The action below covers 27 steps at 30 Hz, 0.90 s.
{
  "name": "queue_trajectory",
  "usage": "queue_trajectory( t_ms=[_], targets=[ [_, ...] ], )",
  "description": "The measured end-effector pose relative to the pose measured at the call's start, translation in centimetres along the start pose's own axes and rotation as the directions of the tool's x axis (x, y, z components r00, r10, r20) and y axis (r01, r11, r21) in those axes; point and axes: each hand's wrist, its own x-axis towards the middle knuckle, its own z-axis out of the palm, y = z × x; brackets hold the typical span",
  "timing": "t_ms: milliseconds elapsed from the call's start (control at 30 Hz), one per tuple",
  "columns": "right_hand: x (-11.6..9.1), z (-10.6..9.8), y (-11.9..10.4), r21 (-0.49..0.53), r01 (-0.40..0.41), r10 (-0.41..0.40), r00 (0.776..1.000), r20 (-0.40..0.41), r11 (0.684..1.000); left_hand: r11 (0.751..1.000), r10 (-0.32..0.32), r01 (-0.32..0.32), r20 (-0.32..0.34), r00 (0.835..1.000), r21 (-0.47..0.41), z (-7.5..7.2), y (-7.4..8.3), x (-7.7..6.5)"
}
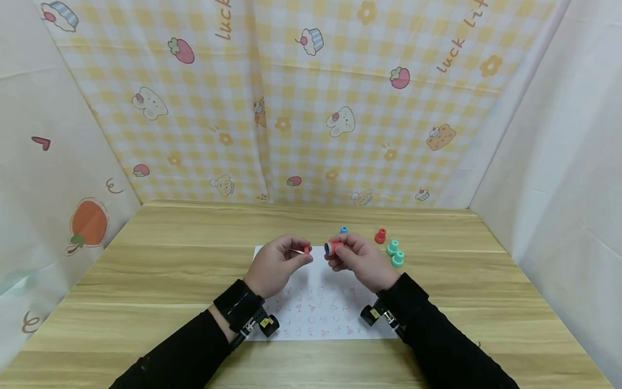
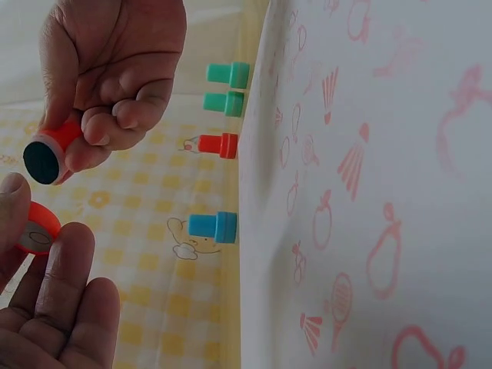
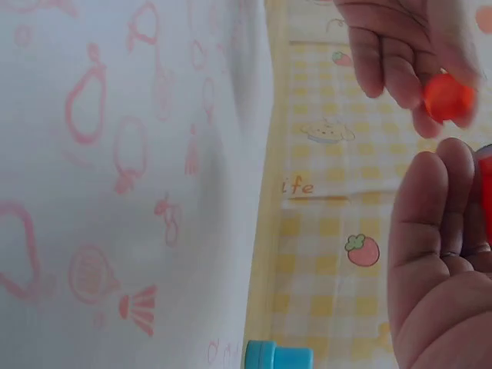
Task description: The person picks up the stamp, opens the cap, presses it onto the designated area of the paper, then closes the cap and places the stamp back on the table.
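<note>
My left hand (image 1: 274, 266) pinches a small red cap (image 1: 307, 249) between thumb and fingertips. In the left wrist view the cap (image 2: 38, 231) shows its pale inner side. A red stamp (image 2: 48, 157) is gripped between the thumb and curled fingers of my right hand (image 1: 368, 265), its round dark face turned toward the cap. Only a small gap parts the two. Both hands are raised over a white sheet of paper (image 1: 311, 294) printed with rows of small red pictures, such as shuttlecocks, rackets and fruit. Part of the stamp is hidden by the right fingers.
Behind the right hand on the wooden table (image 1: 170, 259) stand a blue stamp (image 2: 213, 226), another red stamp (image 1: 380, 235) and two green stamps (image 1: 397, 259). A yellow checked curtain (image 1: 301, 151) hangs along the table's back edge, with white cloth (image 1: 549, 162) at the sides.
</note>
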Motion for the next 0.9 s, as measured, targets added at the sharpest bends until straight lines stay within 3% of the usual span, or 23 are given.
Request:
queue_trajectory(
  t_ms=[333,567,733,900],
  targets=[
    [0.0,-1.4,-0.2,0.062,-0.058,0.057,0.998,0.009,0.996,1.0,-0.003,0.003,0.0,1.0,0.025,-0.1,-0.2,0.1],
    [-0.1,-2.2,-0.4,0.02,-0.074,0.074,0.997,-0.004,0.997,0.999,-0.005,0.005,0.002,1.0,0.033,-0.1,-0.3,0.1],
    [-0.1,-2.7,-0.6,-0.164,-0.071,0.06,0.996,-0.072,0.984,0.999,0.004,-0.004,0.001,1.0,0.044,-0.2,-0.3,0.1],
    [-0.2,-3.0,-0.9,-0.406,-0.089,0.03,0.988,-0.149,0.909,0.999,0.003,-0.003,0.0,1.0,0.05,-0.3,-0.3,0.1]
  ],
)
